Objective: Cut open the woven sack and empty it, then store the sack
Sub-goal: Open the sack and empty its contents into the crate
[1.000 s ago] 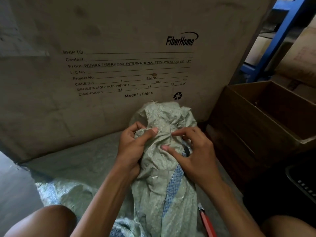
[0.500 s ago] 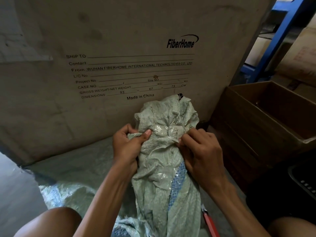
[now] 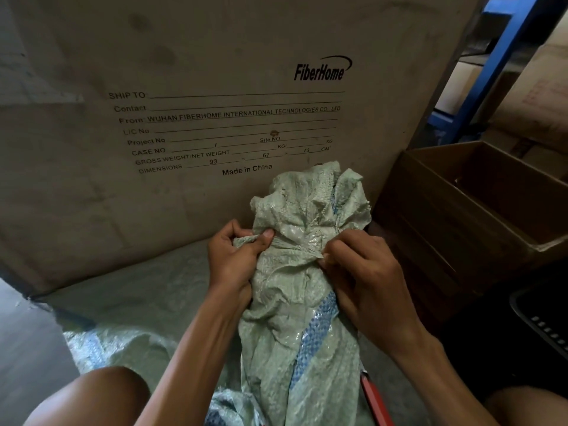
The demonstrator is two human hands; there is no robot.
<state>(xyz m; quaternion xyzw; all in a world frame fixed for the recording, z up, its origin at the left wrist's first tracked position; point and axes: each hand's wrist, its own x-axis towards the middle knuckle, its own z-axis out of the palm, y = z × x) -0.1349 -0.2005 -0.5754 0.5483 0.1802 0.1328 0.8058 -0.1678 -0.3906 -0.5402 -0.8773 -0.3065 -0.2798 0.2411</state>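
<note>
Where the sack (image 3: 295,272) bunches, we see left hand (image 3: 236,256) and right hand (image 3: 365,278) fingers pinching its neck.

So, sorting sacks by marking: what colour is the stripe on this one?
Blue checked stripe on the pale green woven sack, clearest in the head view.

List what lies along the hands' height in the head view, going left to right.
Big printed carton → left hand → woven sack → right hand → open brown box.
</note>
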